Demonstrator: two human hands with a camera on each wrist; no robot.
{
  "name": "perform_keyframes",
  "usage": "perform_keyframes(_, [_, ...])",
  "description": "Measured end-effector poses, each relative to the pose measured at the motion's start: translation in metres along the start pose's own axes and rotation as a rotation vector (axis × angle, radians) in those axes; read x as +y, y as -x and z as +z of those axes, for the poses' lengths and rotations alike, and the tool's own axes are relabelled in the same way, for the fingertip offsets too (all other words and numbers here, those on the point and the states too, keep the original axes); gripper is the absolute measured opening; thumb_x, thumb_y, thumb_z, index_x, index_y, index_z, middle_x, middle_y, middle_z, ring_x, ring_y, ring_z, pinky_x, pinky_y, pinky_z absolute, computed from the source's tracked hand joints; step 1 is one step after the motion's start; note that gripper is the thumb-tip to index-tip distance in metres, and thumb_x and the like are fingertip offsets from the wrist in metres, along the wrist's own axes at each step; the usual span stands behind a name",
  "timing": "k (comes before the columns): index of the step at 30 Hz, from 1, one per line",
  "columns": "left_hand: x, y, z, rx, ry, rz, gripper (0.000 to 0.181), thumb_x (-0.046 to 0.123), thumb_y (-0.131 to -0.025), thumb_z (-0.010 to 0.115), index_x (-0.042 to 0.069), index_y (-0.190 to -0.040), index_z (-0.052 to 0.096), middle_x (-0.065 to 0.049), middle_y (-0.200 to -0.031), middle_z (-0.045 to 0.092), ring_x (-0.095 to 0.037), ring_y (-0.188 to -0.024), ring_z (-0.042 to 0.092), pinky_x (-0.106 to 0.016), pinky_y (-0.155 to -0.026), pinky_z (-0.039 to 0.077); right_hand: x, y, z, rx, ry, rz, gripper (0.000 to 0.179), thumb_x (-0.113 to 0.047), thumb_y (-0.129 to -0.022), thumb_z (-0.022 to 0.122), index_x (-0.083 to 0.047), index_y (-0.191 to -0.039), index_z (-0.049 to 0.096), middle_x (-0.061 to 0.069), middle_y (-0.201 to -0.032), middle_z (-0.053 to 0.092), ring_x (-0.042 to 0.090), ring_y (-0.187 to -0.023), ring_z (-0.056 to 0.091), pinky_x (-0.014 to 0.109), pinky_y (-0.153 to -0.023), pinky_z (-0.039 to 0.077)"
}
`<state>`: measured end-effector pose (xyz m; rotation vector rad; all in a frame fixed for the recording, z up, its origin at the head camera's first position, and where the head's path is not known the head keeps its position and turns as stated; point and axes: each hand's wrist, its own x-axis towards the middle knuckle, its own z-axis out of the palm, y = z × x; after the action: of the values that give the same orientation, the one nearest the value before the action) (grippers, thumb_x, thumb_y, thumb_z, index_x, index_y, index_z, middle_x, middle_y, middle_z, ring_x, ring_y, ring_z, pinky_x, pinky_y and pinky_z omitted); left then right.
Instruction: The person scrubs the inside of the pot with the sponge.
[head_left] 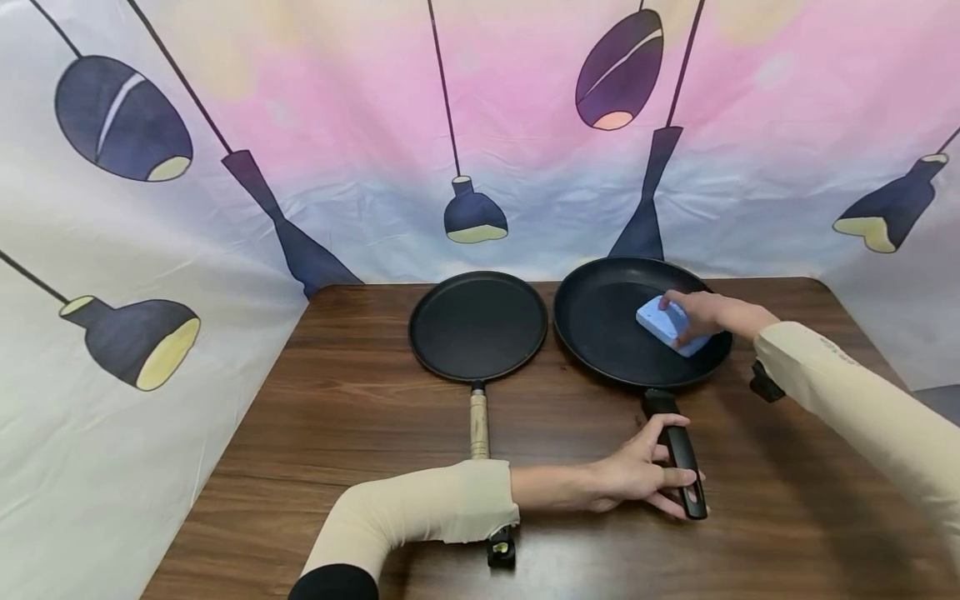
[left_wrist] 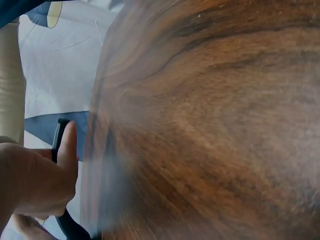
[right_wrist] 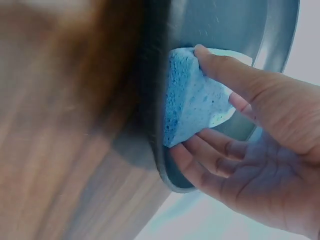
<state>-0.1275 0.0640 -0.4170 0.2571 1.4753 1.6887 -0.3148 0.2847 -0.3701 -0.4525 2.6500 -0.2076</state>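
Note:
A dark frying pan [head_left: 600, 325] lies at the right of the table, its black handle [head_left: 681, 450] pointing toward me. My left hand [head_left: 637, 471] grips that handle, thumb and fingers on either side; the left wrist view shows the hand [left_wrist: 45, 175] round the handle [left_wrist: 59, 137] too. Inside the pan, my right hand [head_left: 693, 315] holds a light blue sponge [head_left: 660, 321] against the right part of the pan's surface. In the right wrist view, thumb and fingers pinch the porous sponge [right_wrist: 192, 100] from opposite edges, close to the pan's rim [right_wrist: 162, 165].
Left of the frying pan lies a flat round black pan [head_left: 478, 325] with a wooden handle [head_left: 479, 425], partly hidden by my left forearm. Both stand on a brown wooden table [head_left: 360, 417]. A cloth backdrop [head_left: 337, 150] printed with lamps hangs behind the table.

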Motion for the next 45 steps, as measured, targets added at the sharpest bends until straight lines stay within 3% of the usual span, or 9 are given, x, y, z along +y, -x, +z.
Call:
perform_keyframes(4, [-0.001,0.003,-0.002,0.043,-0.002,0.035,0.062,-0.008,-0.099,0.059,0.028,-0.145,0.038,-0.008,-0.105,0.064,-0.050,-0.099,0.071,-0.054,-0.082,0.064,-0.019,0.010,0.011,0.017,0.020,-0.120,0.065,-0.025,-0.082,0.088,-0.010,-0.132,0.049,0.021,-0.102,0.061,0.028,-0.082,0.055,0.038,-0.069,0.049])
perform_keyframes(8, [0.000,0.002,0.001,0.046,0.019,0.008,0.065,-0.009,-0.097,0.060,0.031,-0.143,0.037,-0.009,-0.101,0.062,-0.049,-0.099,0.071,-0.057,-0.084,0.062,-0.041,0.011,0.022,0.041,0.059,-0.218,0.061,-0.019,-0.080,0.089,-0.015,-0.131,0.056,0.016,-0.106,0.066,0.020,-0.076,0.056,0.034,-0.065,0.049])
perform_keyframes(15, [0.000,-0.002,-0.002,0.003,0.050,-0.083,0.071,-0.008,-0.097,0.062,0.043,-0.142,0.037,-0.015,-0.105,0.073,-0.046,-0.108,0.070,-0.055,-0.093,0.060,-0.072,-0.020,0.019,0.100,0.192,-0.330,0.056,0.001,-0.078,0.086,-0.020,-0.125,0.061,0.018,-0.119,0.065,0.029,-0.092,0.064,0.040,-0.071,0.057])
perform_keyframes(19, [-0.002,-0.004,-0.004,-0.044,0.070,-0.079,0.074,-0.008,-0.098,0.060,0.043,-0.146,0.038,-0.016,-0.110,0.074,-0.047,-0.112,0.069,-0.055,-0.094,0.059,-0.075,-0.043,0.013,0.106,0.157,-0.303,0.056,0.003,-0.083,0.081,-0.018,-0.131,0.061,0.022,-0.123,0.062,0.036,-0.104,0.063,0.045,-0.079,0.058])
perform_keyframes(23, [-0.001,-0.005,-0.007,-0.064,0.064,-0.067,0.075,-0.010,-0.098,0.060,0.043,-0.146,0.038,-0.015,-0.104,0.072,-0.050,-0.112,0.067,-0.055,-0.092,0.060,-0.069,-0.060,0.006,0.131,0.077,-0.185,0.059,-0.002,-0.090,0.076,-0.014,-0.144,0.054,0.031,-0.137,0.052,0.044,-0.118,0.058,0.053,-0.090,0.056])
perform_keyframes(26, [-0.001,-0.005,-0.008,-0.077,0.057,-0.066,0.075,-0.010,-0.097,0.060,0.043,-0.146,0.039,-0.013,-0.099,0.071,-0.050,-0.112,0.067,-0.053,-0.091,0.061,-0.057,-0.063,0.000,0.137,0.019,-0.096,0.059,-0.005,-0.094,0.072,-0.009,-0.148,0.048,0.036,-0.143,0.045,0.047,-0.120,0.056,0.056,-0.091,0.053])
perform_keyframes(36, [-0.005,-0.001,-0.012,-0.081,0.022,-0.056,0.074,-0.007,-0.098,0.061,0.042,-0.148,0.037,-0.008,-0.094,0.070,-0.049,-0.104,0.070,-0.048,-0.087,0.063,-0.022,-0.036,-0.003,0.049,0.009,0.081,0.057,-0.008,-0.091,0.076,0.000,-0.137,0.043,0.033,-0.119,0.058,0.038,-0.097,0.062,0.050,-0.082,0.055])
perform_keyframes(40, [-0.005,-0.003,-0.012,-0.090,0.019,-0.048,0.074,-0.007,-0.098,0.062,0.040,-0.149,0.036,-0.007,-0.093,0.069,-0.038,-0.094,0.073,-0.046,-0.086,0.064,-0.025,-0.019,0.003,-0.010,0.052,0.069,0.060,-0.009,-0.088,0.080,-0.001,-0.135,0.044,0.026,-0.108,0.061,0.032,-0.086,0.062,0.043,-0.075,0.054])
perform_keyframes(45, [-0.003,-0.005,-0.012,-0.090,0.014,-0.039,0.074,-0.006,-0.098,0.061,0.039,-0.151,0.035,-0.008,-0.094,0.068,-0.031,-0.089,0.073,-0.048,-0.087,0.063,-0.044,0.005,0.006,-0.075,0.080,-0.003,0.064,-0.016,-0.084,0.085,-0.004,-0.133,0.045,0.015,-0.095,0.061,0.024,-0.077,0.060,0.038,-0.071,0.052])
